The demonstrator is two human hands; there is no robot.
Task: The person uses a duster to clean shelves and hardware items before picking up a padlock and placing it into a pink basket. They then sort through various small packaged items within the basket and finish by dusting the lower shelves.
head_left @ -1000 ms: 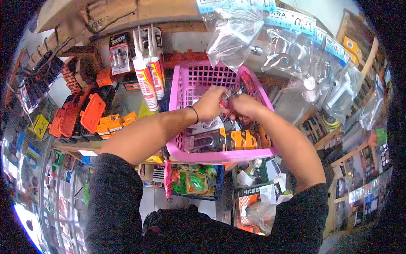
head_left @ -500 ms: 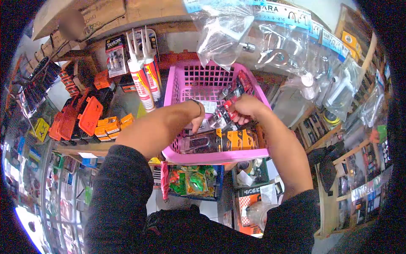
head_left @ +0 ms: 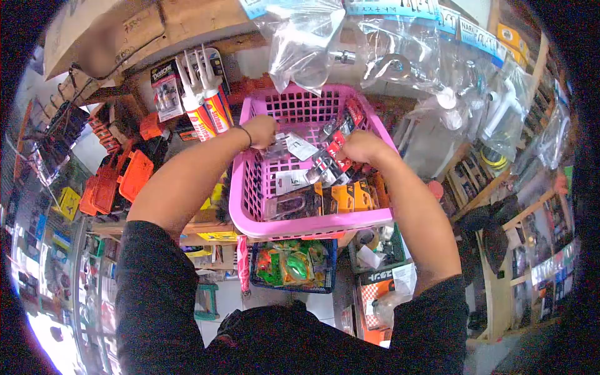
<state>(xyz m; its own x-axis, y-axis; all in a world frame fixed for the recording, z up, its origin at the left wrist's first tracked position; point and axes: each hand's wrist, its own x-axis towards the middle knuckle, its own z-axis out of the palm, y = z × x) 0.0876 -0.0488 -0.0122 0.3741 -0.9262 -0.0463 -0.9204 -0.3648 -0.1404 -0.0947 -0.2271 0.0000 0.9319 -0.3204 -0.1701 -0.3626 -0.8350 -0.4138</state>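
Observation:
A pink plastic basket (head_left: pixel 312 230) with slotted walls stands in front of me, holding several packaged goods. My right hand (head_left: pixel 364 147) is closed over a red-and-black blister pack (head_left: pixel 337 145) in the basket's right half. At the basket's left wall, my left hand (head_left: pixel 262 132) has its fingers curled in; what they hold, if anything, is hidden. Close to its fingertips lies a clear packet with a white label (head_left: pixel 301 147). Yellow-and-black carded packs (head_left: pixel 350 197) lie along the near side, and another white label (head_left: pixel 291 181) shows in the middle.
Two silicone tubes (head_left: pixel 206 112) stand behind the basket's left corner. Orange cases (head_left: pixel 135 175) are on the left shelf. Bagged taps (head_left: pixel 306 47) hang overhead. Below sits a dark blue basket (head_left: pixel 294 289) of colourful packets, beside a pink folded umbrella-like item (head_left: pixel 244 265).
My left hand has moved up and left from the basket's middle to its left wall, and its fingers have curled in. My right hand stays at the red-and-black pack. The view has shifted slightly.

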